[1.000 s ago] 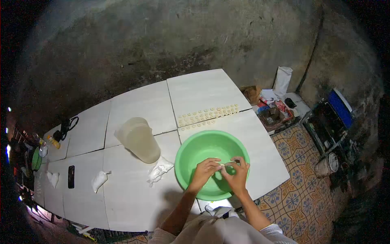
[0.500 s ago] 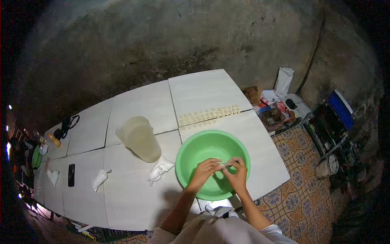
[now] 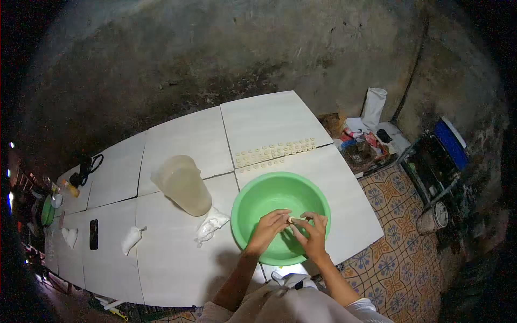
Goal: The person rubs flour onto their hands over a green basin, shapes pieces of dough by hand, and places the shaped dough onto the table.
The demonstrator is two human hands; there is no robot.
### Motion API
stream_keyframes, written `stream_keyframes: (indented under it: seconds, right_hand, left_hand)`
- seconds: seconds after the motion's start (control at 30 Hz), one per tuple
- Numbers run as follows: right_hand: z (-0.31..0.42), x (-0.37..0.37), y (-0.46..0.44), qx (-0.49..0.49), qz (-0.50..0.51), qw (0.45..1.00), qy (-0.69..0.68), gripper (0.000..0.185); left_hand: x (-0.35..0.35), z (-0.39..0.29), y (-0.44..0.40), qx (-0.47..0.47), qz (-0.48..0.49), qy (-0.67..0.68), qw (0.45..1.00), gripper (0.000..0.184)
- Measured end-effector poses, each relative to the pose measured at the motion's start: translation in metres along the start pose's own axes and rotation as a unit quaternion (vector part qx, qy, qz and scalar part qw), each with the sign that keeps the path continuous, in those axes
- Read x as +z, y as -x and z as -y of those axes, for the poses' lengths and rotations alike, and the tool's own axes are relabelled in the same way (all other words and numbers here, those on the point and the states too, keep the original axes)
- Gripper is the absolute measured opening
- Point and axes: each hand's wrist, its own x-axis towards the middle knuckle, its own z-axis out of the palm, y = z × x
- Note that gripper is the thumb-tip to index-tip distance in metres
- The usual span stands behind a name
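Over a large green basin (image 3: 253, 188) both my hands meet at a small pale piece (image 3: 291, 219), which looks like dough. My left hand (image 3: 267, 229) has its fingers closed on the piece's left side. The fingertips of my right hand (image 3: 313, 231) pinch it from the right. Behind the basin, several small pale rings (image 3: 269, 152) lie in rows on the white table (image 3: 344, 199). A tall translucent pitcher (image 3: 186, 185) stands left of the basin, and a white plastic bag (image 3: 211, 225) lies between them.
Further left on the table are another white bag (image 3: 132, 238), a dark phone (image 3: 94, 234), a third small bag (image 3: 70, 237) and a black cable (image 3: 89, 169). Right of the table, a low shelf holds a basket (image 3: 360, 156) and a white packet (image 3: 374, 107). A bucket (image 3: 432, 218) stands on the floor.
The fingers of my right hand have shifted around the small pale piece, and more of the piece shows between my hands. The camera view has moved slightly.
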Motion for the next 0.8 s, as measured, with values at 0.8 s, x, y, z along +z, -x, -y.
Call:
stream_keyframes:
  seconds: [0.8]
  right_hand:
    - [0.002, 0.008, -0.007, 0.105, -0.036, 0.993, -0.026, 0.020]
  left_hand:
    - [-0.005, 0.009, -0.005, 0.005, 0.000, 0.102, 0.995, 0.033]
